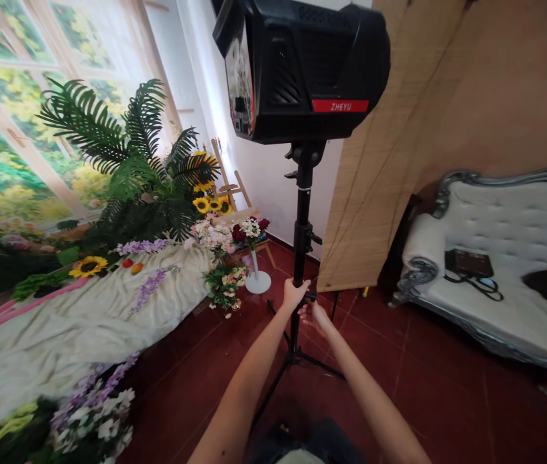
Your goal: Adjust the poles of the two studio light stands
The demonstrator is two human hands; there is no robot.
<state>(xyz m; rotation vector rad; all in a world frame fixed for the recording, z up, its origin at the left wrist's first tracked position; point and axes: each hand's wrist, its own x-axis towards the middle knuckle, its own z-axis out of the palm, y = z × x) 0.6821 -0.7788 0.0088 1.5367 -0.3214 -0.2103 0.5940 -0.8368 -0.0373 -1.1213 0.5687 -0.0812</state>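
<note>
A black studio light [312,71] with a red label sits on top of a black light stand [301,258]. My left hand [294,295] is wrapped around the stand's pole, just under its middle section. Close beside it, my right hand [317,316] is at a small black tightening knob [310,296] on the right of the pole. The thumb side of that hand meets the knob, while its other fingers curl loosely below. Spread on the floor are the stand's tripod legs [319,365], partly hidden by my forearms.
Left lies a cream cloth [167,309] with flowers, fruit and a palm plant [138,148]. A white flower stand [258,282] and an easel [234,187] are behind. To the right are a bamboo blind [374,161] and a white sofa [509,206] with a brown bag [469,263].
</note>
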